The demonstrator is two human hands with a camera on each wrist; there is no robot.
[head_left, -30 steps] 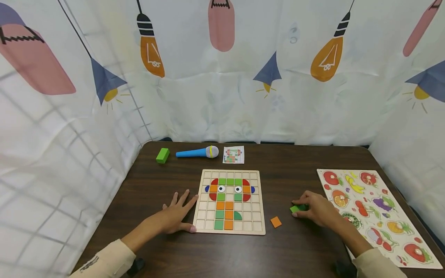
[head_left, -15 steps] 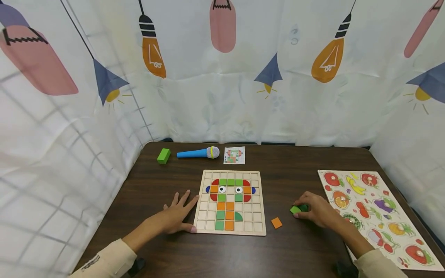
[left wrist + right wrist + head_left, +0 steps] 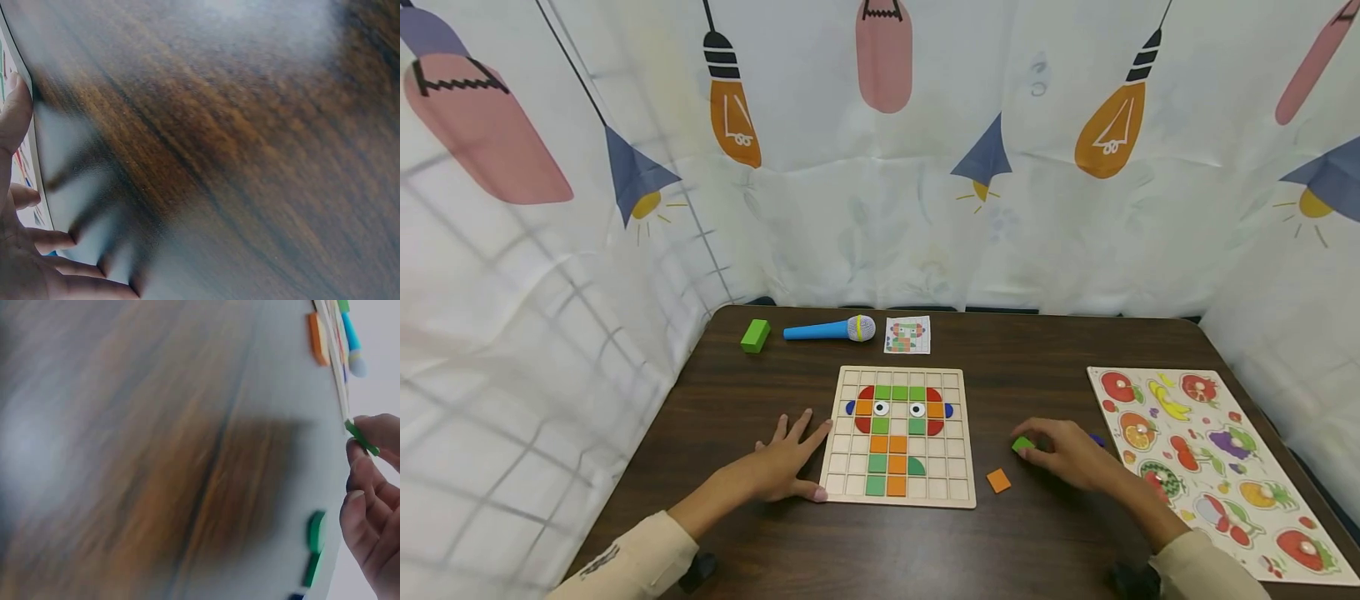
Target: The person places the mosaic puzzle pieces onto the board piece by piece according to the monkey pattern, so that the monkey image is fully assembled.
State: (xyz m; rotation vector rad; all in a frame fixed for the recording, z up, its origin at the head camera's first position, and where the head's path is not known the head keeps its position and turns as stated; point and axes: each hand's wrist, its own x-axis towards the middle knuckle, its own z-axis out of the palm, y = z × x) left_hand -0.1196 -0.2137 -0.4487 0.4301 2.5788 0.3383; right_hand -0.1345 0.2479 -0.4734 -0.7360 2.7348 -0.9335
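Observation:
My right hand (image 3: 1066, 452) pinches a small green tile (image 3: 1022, 444) between thumb and fingertips, to the right of the wooden grid board (image 3: 951, 492). In the right wrist view the green tile (image 3: 362, 439) appears edge-on, raised off the table. Square and rounded tiles in red, green, orange and blue, two with eyes, form a figure on the board. My left hand (image 3: 781, 468) lies spread at the board's left edge, thumb and index fingertip touching it. An orange tile (image 3: 998, 481) sits loose between the board and my right hand.
Dark green tiles (image 3: 316, 531) and a blue tile (image 3: 1097, 440) lie beside my right hand. A fruit picture board (image 3: 1187, 500) occupies the table's right side. Along the back are a green block (image 3: 756, 336), a blue toy microphone (image 3: 820, 331) and a pattern card (image 3: 907, 335).
My right hand has lifted the green tile and moved slightly left, uncovering a blue tile behind it. The left hand stays against the board.

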